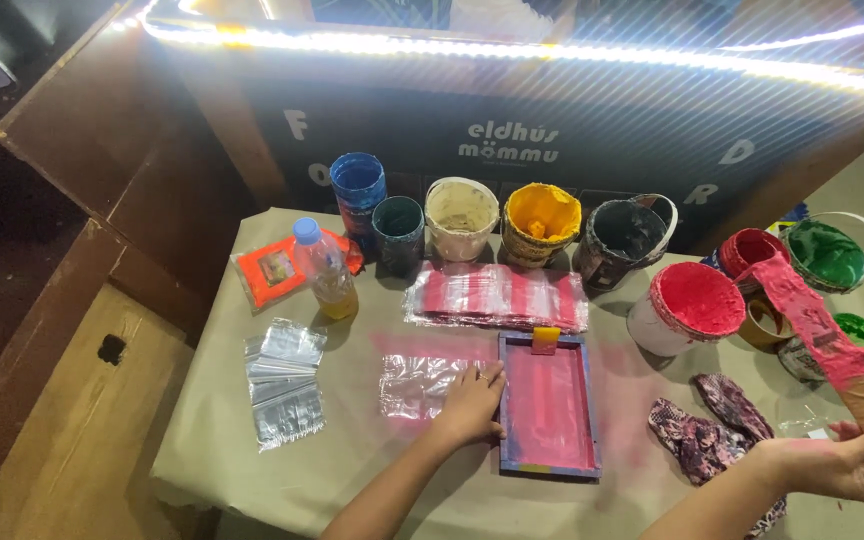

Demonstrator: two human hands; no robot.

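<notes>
One view only, the head camera looking down on a paper-covered table (252, 440). At its centre lies a small screen frame (548, 405), its mesh stained pink. The left hand (472, 403) lies flat with fingers spread, pressing the frame's left edge and resting partly on a clear plastic bag (420, 385) that sits just beside the frame at nine o'clock. It grasps nothing. The right hand (847, 465), at four o'clock from the frame and well apart from it, is clenched around the wooden handle of a squeegee (820, 325), whose long blade is thick with red ink and points up toward the pots.

As for progress, I judge the work to be mid-run. A stack of pink-striped printed bags (497, 297) lies at twelve o'clock from the frame, so many look finished. A smaller pile of blank clear bags (285, 385) waits at nine o'clock, well apart. Whether the bag under the hand carries ink is too faint to tell.

Around the far edge stand pots: blue (358, 190), yellow (542, 222), an open red ink tub (692, 305) at two o'clock and a green one (830, 252). A bottle (325, 268) stands at ten o'clock, and a patterned rag (707, 430) lies between frame and right hand
</notes>
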